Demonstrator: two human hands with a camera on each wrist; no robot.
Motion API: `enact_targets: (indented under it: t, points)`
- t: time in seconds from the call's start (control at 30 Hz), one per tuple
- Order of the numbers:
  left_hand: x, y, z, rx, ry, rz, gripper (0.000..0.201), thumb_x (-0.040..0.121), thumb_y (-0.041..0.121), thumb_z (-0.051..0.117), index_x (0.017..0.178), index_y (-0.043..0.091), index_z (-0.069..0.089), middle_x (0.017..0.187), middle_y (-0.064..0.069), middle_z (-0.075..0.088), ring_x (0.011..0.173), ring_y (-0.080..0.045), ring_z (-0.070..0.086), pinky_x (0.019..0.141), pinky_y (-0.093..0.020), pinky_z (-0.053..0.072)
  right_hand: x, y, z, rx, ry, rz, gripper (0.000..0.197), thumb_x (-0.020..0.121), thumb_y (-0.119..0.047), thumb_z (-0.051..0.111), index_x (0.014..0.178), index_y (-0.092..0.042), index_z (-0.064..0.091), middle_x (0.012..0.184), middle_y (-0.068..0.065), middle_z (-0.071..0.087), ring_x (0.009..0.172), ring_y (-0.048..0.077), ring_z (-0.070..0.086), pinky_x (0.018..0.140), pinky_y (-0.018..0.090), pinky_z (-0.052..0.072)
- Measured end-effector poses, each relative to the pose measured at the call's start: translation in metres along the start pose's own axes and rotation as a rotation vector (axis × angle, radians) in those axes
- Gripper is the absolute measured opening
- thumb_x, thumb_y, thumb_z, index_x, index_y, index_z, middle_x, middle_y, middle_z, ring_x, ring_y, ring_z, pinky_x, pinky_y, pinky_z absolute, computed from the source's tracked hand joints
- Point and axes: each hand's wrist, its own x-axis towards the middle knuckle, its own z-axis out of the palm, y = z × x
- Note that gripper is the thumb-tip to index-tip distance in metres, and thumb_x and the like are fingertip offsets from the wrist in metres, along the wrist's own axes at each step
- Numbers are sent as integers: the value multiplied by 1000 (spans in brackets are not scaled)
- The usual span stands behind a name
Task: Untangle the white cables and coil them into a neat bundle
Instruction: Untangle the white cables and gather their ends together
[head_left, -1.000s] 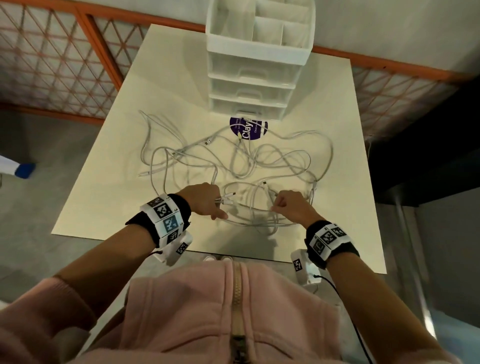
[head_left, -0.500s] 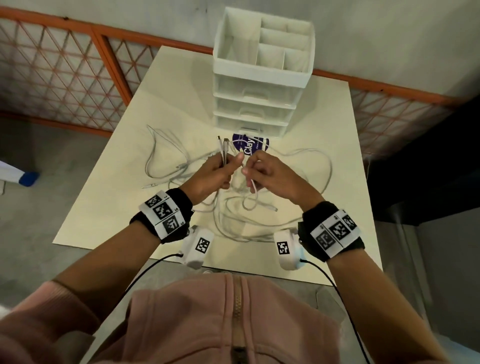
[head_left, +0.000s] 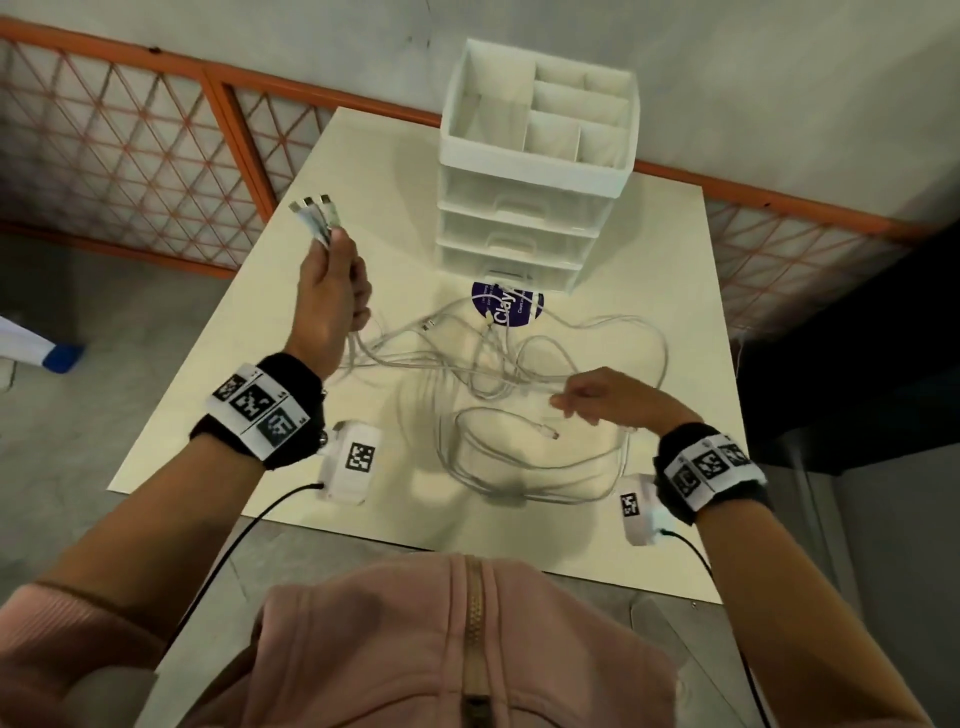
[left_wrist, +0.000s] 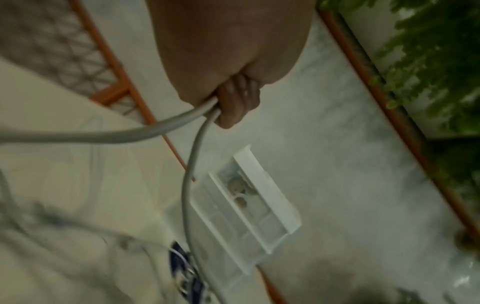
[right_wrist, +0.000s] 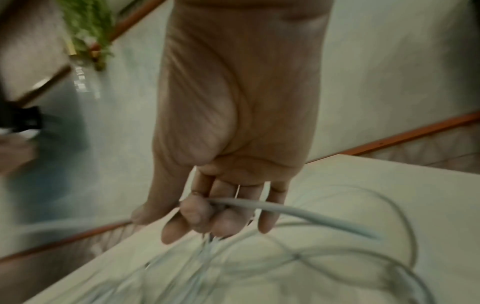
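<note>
My fingers (head_left: 358, 291) of the left hand (head_left: 327, 291) grip three cable ends (head_left: 317, 213), raised near the table's left edge (head_left: 208, 343). My right hand (head_left: 613, 395) pinches one white cable (head_left: 509, 387) above the tangle.

White drawer organizer (head_left: 530, 171) stands at the far edge of the cream board (head_left: 218, 395): three clear-fronted drawers stacked under an open top tray split into compartments. Left wrist view shows small roundish items in one drawer, too blurred to identify. Purple round sticker (head_left: 506, 306) with white lettering lies on the board just in front of the organizer. Orange-framed lattice fence (head_left: 119, 156) runs behind the board. Grey concrete floor (head_left: 104, 322) at left, with a white-and-blue object (head_left: 39, 351) at the frame edge. Green foliage (left_wrist: 428, 61) beyond the fence.
</note>
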Motion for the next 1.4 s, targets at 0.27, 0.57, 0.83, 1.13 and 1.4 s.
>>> enact_targets:
  t: [0.27,0.57,0.83,1.13,1.4]
  points:
    - [-21,-19,24,498,-420,32,33,71,42,73,97,24,68,44,12,28,42,-6,22,44,-16,24,-10,-67,-32,161,113,-179,26,96,-23,51,82,-6,65,46,-11,46,41,1,38,47,10,32]
    - [-11,-26,17,631,-137,206,28,85,48,57,63,30,57,71,-19,63,61,-13,51,64,-28,39,-5,-78,-55,106,226,-171,35,89,-43,57,68,-15,63,58,-7,58,52,5,48,62,23,40]
    - [-6,-40,-13,742,122,169,32,93,33,57,79,7,68,62,-4,57,64,-24,54,67,-31,40,10,-59,-72,35,441,-150,21,92,-31,57,80,-14,61,85,7,69,78,14,62,78,30,45]
    - [-4,-38,-15,748,124,161,27,92,33,59,78,11,67,53,9,51,48,3,52,53,-9,34,-2,-87,-92,136,694,-335,30,85,-40,65,73,-13,72,72,9,59,58,8,46,58,12,35]
    - [-3,-54,-39,740,-358,-175,6,72,23,81,74,21,75,82,1,75,79,-5,64,82,-20,46,-9,-1,-36,90,99,123,32,84,-40,65,64,-17,74,54,-6,61,56,6,54,60,16,42]
